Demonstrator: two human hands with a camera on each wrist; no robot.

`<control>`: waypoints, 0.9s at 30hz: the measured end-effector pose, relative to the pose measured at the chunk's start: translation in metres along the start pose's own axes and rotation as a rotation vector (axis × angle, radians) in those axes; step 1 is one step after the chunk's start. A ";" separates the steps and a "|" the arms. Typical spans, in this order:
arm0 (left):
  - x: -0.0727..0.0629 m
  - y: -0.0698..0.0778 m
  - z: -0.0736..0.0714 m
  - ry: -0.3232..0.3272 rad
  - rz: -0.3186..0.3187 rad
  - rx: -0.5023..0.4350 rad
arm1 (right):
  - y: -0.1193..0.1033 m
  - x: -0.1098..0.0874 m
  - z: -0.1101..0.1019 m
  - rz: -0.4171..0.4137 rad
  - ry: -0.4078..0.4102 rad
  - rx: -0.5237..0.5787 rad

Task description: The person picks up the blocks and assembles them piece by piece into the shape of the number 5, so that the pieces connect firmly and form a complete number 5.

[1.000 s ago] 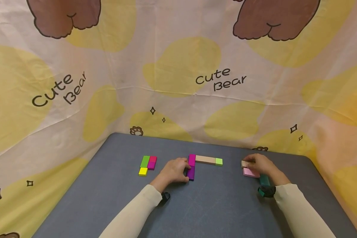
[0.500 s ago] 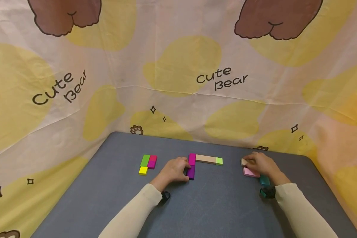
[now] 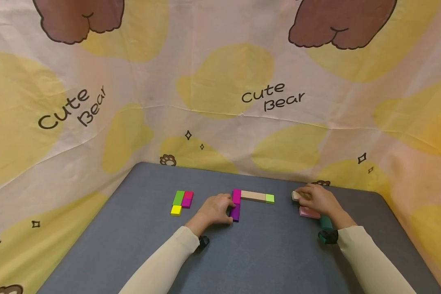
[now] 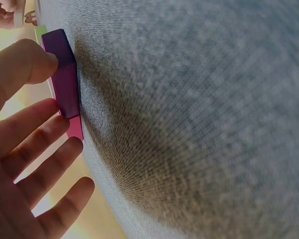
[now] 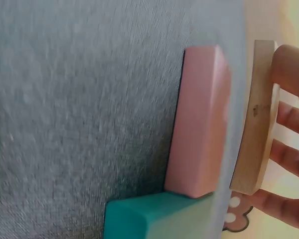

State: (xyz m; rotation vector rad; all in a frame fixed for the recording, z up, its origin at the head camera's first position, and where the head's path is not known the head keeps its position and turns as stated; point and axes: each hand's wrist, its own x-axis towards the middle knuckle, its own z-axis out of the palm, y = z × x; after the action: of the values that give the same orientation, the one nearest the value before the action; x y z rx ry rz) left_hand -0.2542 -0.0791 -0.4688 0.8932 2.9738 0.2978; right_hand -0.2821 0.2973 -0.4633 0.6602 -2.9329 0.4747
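My left hand (image 3: 216,209) is at a dark purple block (image 3: 235,213), its thumb and fingertips on the block's sides in the left wrist view. A magenta block (image 3: 237,196) adjoins its far end, with a long tan block (image 3: 253,196) and a small light green block (image 3: 270,199) in line to the right. My right hand (image 3: 320,200) pinches a plain wooden block (image 5: 256,119) between thumb and fingers, tilted above the table. Just below that hand lie a pink block (image 5: 197,124) and a teal block (image 3: 326,222), the teal one partly hidden by the wrist.
To the left of the left hand, a green block (image 3: 178,198), a red block (image 3: 189,195), a magenta block (image 3: 186,203) and a yellow block (image 3: 176,210) lie together. A printed cloth (image 3: 220,94) rises behind the grey table (image 3: 264,253).
My right hand has lifted the wooden block away from beside the pink block and shifted it slightly left and back. The left hand stays at the purple block.
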 end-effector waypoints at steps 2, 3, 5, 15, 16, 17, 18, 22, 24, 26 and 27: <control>0.000 0.000 -0.001 0.007 -0.001 0.006 | -0.006 0.000 -0.001 0.003 0.009 0.006; -0.001 0.001 -0.001 0.010 -0.002 0.009 | -0.009 -0.001 -0.001 0.002 0.013 0.005; -0.001 0.001 -0.001 0.012 -0.004 0.006 | -0.015 -0.001 -0.002 -0.003 0.024 -0.001; 0.001 -0.001 0.001 0.005 -0.011 0.005 | -0.051 -0.003 0.001 -0.059 0.034 -0.079; 0.001 -0.001 0.001 0.004 -0.013 0.005 | -0.055 -0.004 0.002 -0.073 0.040 -0.086; 0.001 -0.001 0.002 0.001 -0.014 0.004 | -0.060 -0.004 0.004 -0.089 0.045 -0.092; 0.001 -0.001 0.002 0.001 -0.015 -0.001 | -0.064 -0.005 0.005 -0.105 0.050 -0.098; 0.001 -0.001 0.002 0.002 -0.016 -0.015 | -0.083 -0.004 0.010 -0.152 0.054 -0.109; 0.002 -0.001 0.002 0.004 -0.015 -0.017 | -0.092 -0.003 0.014 -0.160 0.049 -0.107; 0.002 -0.001 0.003 0.004 -0.017 -0.014 | -0.101 -0.001 0.018 -0.170 0.039 -0.095; 0.002 -0.001 0.003 0.004 -0.017 -0.014 | -0.105 0.001 0.020 -0.177 0.035 -0.090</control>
State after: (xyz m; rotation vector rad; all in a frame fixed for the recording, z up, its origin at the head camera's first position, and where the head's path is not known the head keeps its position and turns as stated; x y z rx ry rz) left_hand -0.2560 -0.0786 -0.4720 0.8667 2.9774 0.3195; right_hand -0.2377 0.2006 -0.4528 0.8790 -2.8101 0.3317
